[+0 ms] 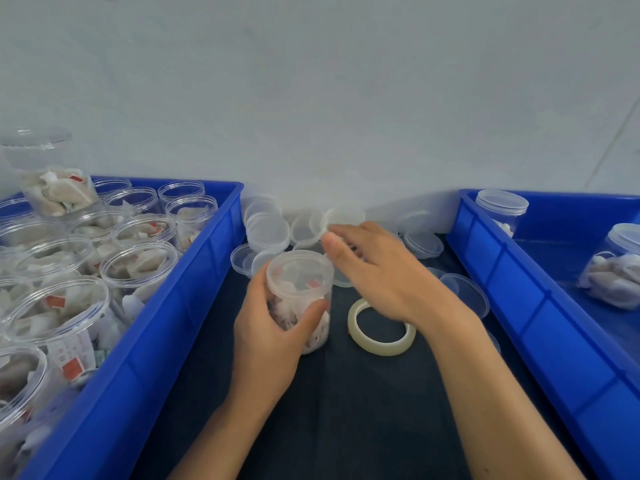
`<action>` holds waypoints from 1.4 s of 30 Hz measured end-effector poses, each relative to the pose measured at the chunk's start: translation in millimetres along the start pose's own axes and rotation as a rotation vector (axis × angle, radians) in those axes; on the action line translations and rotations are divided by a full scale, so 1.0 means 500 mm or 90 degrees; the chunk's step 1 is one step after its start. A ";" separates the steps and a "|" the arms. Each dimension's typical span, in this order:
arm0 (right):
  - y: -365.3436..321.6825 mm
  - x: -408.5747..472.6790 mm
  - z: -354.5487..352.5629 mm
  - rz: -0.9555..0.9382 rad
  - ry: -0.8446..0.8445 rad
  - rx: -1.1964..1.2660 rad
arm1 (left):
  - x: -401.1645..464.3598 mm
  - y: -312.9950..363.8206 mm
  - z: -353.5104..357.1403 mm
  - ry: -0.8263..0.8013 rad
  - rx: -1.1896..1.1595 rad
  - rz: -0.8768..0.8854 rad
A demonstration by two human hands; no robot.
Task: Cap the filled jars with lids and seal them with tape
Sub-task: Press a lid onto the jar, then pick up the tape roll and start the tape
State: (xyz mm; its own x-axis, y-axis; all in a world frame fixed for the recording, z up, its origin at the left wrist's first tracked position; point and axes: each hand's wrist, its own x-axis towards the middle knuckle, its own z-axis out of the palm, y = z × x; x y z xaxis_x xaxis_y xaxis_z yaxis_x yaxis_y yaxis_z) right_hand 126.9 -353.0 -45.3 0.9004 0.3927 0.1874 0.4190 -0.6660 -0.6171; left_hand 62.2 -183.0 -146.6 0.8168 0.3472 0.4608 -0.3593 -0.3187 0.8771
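Your left hand (pixel 266 327) grips capped clear plastic jar (pixel 300 299) mid-worktop; your right hand (pixel 377 271), fingers straight, hovers just right, above clear tape roll (pixel 381 327).

Lidded clear jar (pixel 300 299) upright beside flat tape roll (pixel 381 329).

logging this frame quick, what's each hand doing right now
Left hand: grips the jar, fingers curled round its side.
Right hand: open, fingers extended above the loose lids, holding nothing.
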 end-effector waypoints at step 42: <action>-0.031 -0.153 0.111 -0.196 0.310 -0.237 | -0.043 0.078 0.032 0.107 0.171 0.297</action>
State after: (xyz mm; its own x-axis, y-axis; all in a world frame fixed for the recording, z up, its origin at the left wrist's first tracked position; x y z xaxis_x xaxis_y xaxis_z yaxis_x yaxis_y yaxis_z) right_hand 45.0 -337.3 -92.2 0.6476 0.3274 0.6881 0.5987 -0.7772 -0.1937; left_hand 38.0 -217.1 -124.2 0.5077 0.2442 0.8262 -0.5195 -0.6783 0.5196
